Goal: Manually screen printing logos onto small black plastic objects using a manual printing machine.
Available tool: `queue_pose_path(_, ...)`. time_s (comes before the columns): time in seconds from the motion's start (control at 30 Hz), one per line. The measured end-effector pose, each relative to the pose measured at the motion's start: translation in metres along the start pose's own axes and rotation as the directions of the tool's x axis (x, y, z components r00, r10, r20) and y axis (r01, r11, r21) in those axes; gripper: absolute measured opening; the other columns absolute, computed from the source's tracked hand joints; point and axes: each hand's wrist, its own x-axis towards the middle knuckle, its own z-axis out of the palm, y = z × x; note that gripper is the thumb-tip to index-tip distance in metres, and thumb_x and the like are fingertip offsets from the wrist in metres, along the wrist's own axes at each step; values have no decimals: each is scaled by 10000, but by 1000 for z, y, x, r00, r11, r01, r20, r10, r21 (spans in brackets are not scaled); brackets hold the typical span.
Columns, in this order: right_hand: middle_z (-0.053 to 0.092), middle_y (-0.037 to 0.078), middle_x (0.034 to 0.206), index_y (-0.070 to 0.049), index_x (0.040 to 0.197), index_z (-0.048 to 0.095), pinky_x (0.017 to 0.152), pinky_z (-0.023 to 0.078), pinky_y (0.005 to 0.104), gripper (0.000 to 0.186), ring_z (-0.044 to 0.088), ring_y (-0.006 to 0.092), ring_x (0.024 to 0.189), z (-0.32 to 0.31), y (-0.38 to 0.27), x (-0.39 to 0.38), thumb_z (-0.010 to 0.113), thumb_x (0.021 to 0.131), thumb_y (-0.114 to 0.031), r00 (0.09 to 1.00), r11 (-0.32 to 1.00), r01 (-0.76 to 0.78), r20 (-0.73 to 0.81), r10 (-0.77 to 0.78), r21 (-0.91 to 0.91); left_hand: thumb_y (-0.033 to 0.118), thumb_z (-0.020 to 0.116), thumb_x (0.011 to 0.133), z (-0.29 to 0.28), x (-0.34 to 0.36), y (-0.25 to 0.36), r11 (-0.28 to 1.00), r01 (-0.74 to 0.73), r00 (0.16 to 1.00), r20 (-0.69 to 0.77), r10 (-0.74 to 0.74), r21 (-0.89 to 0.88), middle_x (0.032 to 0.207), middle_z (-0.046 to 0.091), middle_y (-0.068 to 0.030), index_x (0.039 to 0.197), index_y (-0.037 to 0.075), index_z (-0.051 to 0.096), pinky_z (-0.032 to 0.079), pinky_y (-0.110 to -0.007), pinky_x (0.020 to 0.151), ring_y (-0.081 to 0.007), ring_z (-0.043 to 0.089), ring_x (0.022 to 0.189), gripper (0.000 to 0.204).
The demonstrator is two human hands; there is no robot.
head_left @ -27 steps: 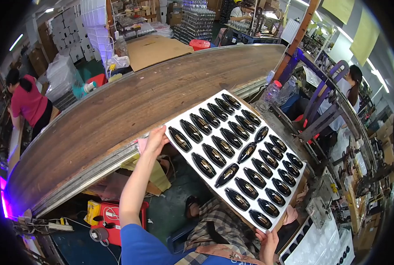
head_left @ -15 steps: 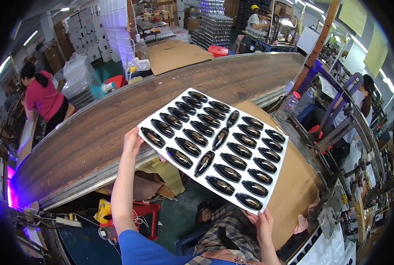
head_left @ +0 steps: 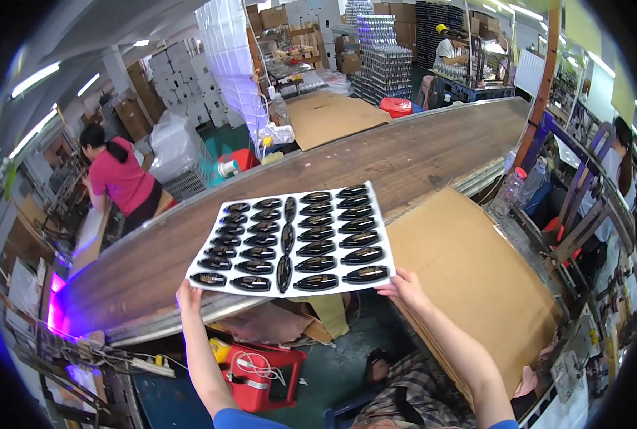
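Observation:
A white tray (head_left: 333,259) holds rows of glossy black oblong pieces (head_left: 315,282), several of them with small gold markings. My left hand (head_left: 188,293) grips its near left corner, and my right hand (head_left: 404,284) grips the near right corner. The tray is held out over the long brown, worn belt surface (head_left: 461,143), its far edge toward the back. At the right, beside my right forearm, lies a large sheet of tan cardboard (head_left: 476,286).
A person in pink (head_left: 125,175) works at the left, another (head_left: 447,46) at the back, a third (head_left: 622,164) at the right. A metal frame (head_left: 576,193) and plastic jug (head_left: 513,182) stand right. A red stool (head_left: 254,393) with cables lies below.
The tray has swung leftward and forward, turning squarer to me over the belt. Both hands moved with it, still gripping. The cardboard on the right has come into fuller view.

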Motion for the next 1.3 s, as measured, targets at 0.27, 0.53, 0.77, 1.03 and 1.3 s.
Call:
queue_pose_path(0.27, 572, 167, 983, 60, 1164, 392, 663, 533, 284, 306, 621, 236, 813, 46, 2, 88, 345, 890, -67, 994, 993, -111, 8, 111, 40, 155, 316, 894, -83, 18, 17, 994, -20, 995, -102, 9, -105, 1085, 530, -161, 1097, -34, 439, 449, -434, 866, -273, 520, 1011, 303)
queue_pose_path(0.53, 502, 117, 1124, 12, 1213, 339, 785, 461, 300, 374, 525, 199, 1003, 40, 6, 92, 409, 885, -153, 998, 972, 2, -61, 13, 237, 194, 229, 934, -7, -3, -38, 967, 65, 988, -120, -97, -248, 1168, 475, -183, 1183, -24, 374, 404, -478, 912, -300, 459, 1098, 361)
queue_pose_path(0.77, 478, 147, 1152, 15, 1285, 236, 799, 450, 299, 542, 542, 214, 986, 59, -1, 31, 488, 870, -224, 994, 989, 33, 102, -48, 142, 189, 236, 939, 35, -1, -77, 951, 143, 989, -1, -149, -273, 1179, 464, -190, 1153, -30, 380, 338, -514, 957, -317, 436, 1121, 337)
queue_pose_path(1.03, 512, 136, 1116, -30, 1266, 274, 769, 460, 281, 416, 571, 191, 918, 25, 22, -101, 413, 907, -186, 969, 1000, 0, 247, 6, -24, 109, 319, 918, 32, 6, -69, 927, 372, 926, 85, -368, -47, 1053, 506, -256, 1073, -99, 393, 448, -457, 875, -360, 513, 1001, 270)
queue_pose_path(1.3, 561, 139, 1047, 7, 1184, 400, 773, 457, 268, 323, 576, 184, 909, -11, 28, -216, 408, 908, -160, 990, 991, -125, 78, 120, 53, 95, 285, 922, 28, 24, -70, 929, 367, 930, -20, -367, 48, 1029, 514, -257, 1053, -104, 381, 482, -426, 841, -369, 529, 972, 256)
